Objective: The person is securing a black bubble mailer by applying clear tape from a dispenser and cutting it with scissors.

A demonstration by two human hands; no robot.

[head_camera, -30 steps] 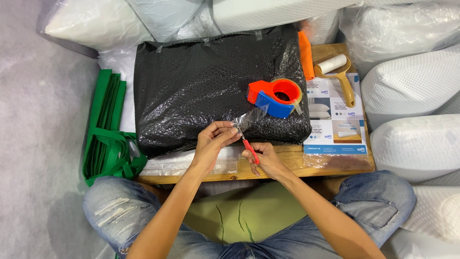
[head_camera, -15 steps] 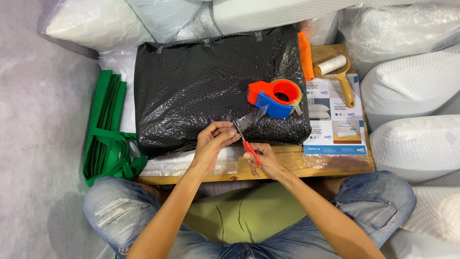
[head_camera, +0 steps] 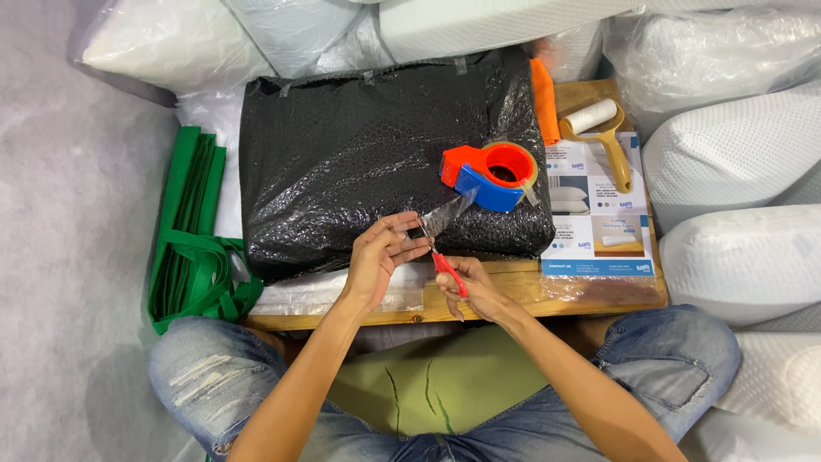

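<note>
Clear packing tape (head_camera: 446,214) runs taut from the red-and-blue tape dispenser (head_camera: 490,175) down to the person's left hand (head_camera: 379,257), whose fingertips pinch the free end just off the near edge of the black bubble-wrapped bundle (head_camera: 385,162). The right hand (head_camera: 477,291) is closed around red-handled scissors (head_camera: 440,257), blades raised to the strip beside the left fingertips (whether the blades have met the tape cannot be told at this size). The dispenser rests on top of the bundle, toward its right near corner.

Judged state of work: the bundle is already fully wrapped in bubble film, and short tape pieces show along its far edge, so sealing appears partly done. A strip is drawn out but not yet severed or laid down; the near edge of the wrap shows no tape that I can make out, so that side likely remains to be fixed.

Surroundings: the bundle covers most of the wooden table (head_camera: 599,299). At the table's right edge lie printed leaflets (head_camera: 599,231) under clear film and a lint roller (head_camera: 599,128) with a tan handle. Folded green bags (head_camera: 192,231) lie off the left edge. Bagged white pillows (head_camera: 735,154) crowd the far and right sides.
</note>
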